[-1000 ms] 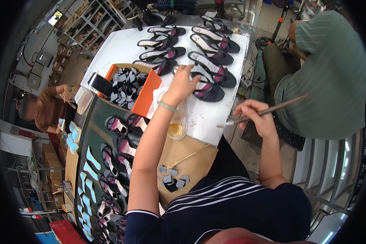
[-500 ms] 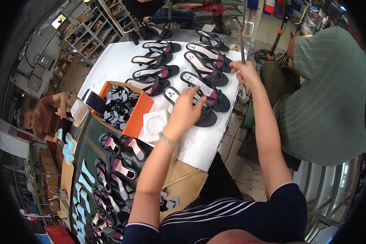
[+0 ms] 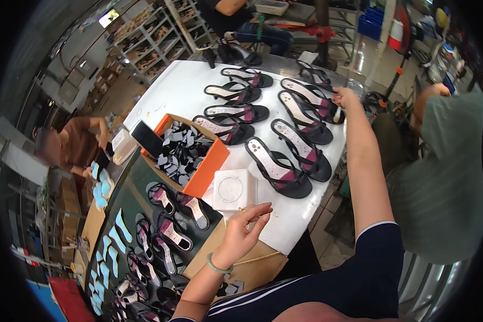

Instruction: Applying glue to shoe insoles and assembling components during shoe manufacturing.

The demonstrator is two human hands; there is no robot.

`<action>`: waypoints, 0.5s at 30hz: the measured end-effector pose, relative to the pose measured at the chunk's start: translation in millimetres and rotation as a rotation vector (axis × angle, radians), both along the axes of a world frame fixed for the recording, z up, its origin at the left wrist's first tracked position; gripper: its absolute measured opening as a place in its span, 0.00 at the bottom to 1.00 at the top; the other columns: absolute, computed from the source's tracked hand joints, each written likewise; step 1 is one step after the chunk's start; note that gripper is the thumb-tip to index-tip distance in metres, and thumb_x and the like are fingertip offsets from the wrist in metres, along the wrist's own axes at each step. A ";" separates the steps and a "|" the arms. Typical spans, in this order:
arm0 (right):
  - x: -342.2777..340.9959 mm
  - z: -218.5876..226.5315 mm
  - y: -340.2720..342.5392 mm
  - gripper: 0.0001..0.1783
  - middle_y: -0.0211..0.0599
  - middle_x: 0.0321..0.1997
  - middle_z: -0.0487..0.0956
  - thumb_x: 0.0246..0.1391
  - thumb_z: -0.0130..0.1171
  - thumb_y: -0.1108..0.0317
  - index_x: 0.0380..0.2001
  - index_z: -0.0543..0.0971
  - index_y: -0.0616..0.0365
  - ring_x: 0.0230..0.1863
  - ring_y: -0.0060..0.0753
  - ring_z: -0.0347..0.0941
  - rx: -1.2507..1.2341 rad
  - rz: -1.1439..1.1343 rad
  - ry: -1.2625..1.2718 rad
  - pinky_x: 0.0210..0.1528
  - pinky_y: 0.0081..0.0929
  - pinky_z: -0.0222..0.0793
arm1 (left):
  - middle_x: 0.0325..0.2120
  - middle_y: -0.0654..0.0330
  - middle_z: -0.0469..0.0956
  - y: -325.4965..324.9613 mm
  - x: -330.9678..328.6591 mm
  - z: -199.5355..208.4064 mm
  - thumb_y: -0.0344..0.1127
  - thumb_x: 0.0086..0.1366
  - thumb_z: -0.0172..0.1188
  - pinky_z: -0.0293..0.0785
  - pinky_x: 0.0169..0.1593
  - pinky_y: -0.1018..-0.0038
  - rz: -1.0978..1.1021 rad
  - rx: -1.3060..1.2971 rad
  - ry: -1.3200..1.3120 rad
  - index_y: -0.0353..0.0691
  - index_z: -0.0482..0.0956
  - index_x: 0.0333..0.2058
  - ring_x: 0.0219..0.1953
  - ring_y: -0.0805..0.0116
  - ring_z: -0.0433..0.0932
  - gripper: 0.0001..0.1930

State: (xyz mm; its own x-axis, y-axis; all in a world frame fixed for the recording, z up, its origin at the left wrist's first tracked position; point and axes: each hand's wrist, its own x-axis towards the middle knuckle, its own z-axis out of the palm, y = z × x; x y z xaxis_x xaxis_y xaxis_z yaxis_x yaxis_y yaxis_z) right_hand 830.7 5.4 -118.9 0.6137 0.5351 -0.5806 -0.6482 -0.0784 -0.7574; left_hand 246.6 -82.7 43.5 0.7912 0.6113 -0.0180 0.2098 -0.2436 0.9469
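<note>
The right grip (image 3: 346, 98) was clamped round a slim brush (image 3: 337, 114), its pale tip pointed down over the toe of a sandal (image 3: 301, 92), second from the far end of the right-hand row; whether they touched couldn't be told. The left grip (image 3: 242, 231) was held loosely stretched, thumb a bit apart, nothing seen in it, right by a white container (image 3: 230, 190) with a round top. Beyond that, an orange box (image 3: 209, 170) was filled with grey and black pieces (image 3: 182, 153), and two sandal rows were spread across the white-topped bench (image 3: 169, 86).
</note>
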 end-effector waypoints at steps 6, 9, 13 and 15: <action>108.5 30.5 -5.9 0.08 0.57 0.32 0.75 0.55 0.51 0.76 0.37 0.64 0.60 0.08 0.15 0.50 0.087 0.000 -0.016 0.09 0.15 0.45 | 0.39 0.55 0.80 29.8 -20.7 0.3 0.27 0.66 0.53 0.72 0.48 0.76 0.004 0.020 -0.073 0.29 0.76 0.47 0.43 0.70 0.78 0.12; 19.0 112.7 37.5 0.09 0.32 0.17 0.67 0.54 0.55 0.76 0.29 0.65 0.56 0.08 0.14 0.49 0.093 0.095 -0.207 0.08 0.14 0.41 | 0.39 0.54 0.79 34.0 -46.3 0.5 0.27 0.66 0.52 0.73 0.48 0.73 0.248 -0.039 -0.182 0.28 0.73 0.49 0.43 0.67 0.78 0.14; -118.8 235.0 -6.8 0.10 0.22 0.10 0.62 0.50 0.62 0.74 0.28 0.69 0.56 0.07 0.13 0.51 0.276 0.136 -0.790 0.09 0.16 0.41 | 0.46 0.51 0.74 56.7 -67.3 40.0 0.31 0.66 0.53 0.74 0.50 0.69 0.457 0.075 -0.432 0.29 0.63 0.57 0.45 0.62 0.78 0.22; -177.0 280.1 -32.1 0.09 0.19 0.11 0.62 0.51 0.63 0.72 0.27 0.70 0.56 0.06 0.11 0.50 0.346 0.302 -0.933 0.09 0.15 0.40 | 0.50 0.48 0.70 70.4 -75.4 54.9 0.33 0.66 0.53 0.71 0.54 0.66 0.505 0.191 -0.532 0.30 0.57 0.61 0.50 0.59 0.75 0.27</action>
